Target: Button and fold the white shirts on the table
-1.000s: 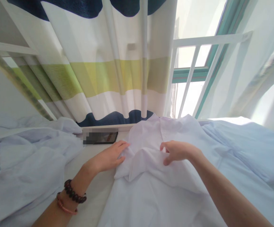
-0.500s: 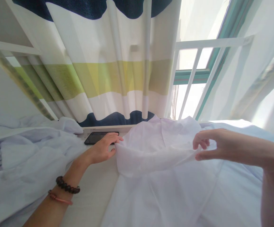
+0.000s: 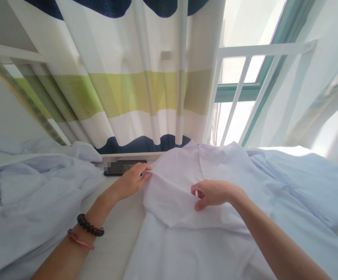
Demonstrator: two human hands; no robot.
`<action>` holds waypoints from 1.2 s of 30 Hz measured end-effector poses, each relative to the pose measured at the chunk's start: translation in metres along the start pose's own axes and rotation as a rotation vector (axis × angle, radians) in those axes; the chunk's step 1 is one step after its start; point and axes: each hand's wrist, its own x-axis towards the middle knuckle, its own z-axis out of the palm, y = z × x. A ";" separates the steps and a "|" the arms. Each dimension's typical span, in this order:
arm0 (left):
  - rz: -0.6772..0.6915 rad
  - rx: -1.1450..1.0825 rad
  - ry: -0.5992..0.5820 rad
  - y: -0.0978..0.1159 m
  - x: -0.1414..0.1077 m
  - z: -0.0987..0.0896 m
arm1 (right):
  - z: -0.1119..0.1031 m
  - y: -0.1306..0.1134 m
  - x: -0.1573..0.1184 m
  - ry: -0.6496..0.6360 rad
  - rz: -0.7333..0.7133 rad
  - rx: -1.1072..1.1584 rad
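Note:
A white shirt (image 3: 224,221) lies spread on the bed, its collar end toward the curtain and part of it folded across. My left hand (image 3: 132,181) is closed, thumb and fingers pinching the shirt's left edge near the shoulder. Dark beads and a reddish band circle that wrist. Over the middle of the shirt is my right hand (image 3: 212,193), its fingers curved and a gap between thumb and fingertips. I cannot tell whether it touches the cloth. Just behind my left hand lies a black phone (image 3: 122,167).
White crumpled clothes (image 3: 37,186) are heaped on the left. A pale bed sheet (image 3: 113,229) shows between heap and shirt. White rails (image 3: 262,50) stand at the far side, with a striped curtain (image 3: 145,93) and a green-framed window (image 3: 239,93) beyond.
My right hand has moved left from the shirt's right side to its middle. The folded part now lies lower and flatter. My left thumb has closed against the fingers at the edge.

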 end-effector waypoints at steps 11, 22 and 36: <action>-0.354 0.027 -0.591 0.006 -0.017 -0.018 | -0.030 0.020 -0.025 0.295 0.045 0.115; -0.411 -0.063 -0.084 0.038 -0.027 0.030 | -0.036 0.027 -0.034 0.663 0.094 -0.037; -0.575 -0.429 0.176 0.014 -0.036 0.038 | -0.046 0.031 -0.048 1.088 0.100 -0.013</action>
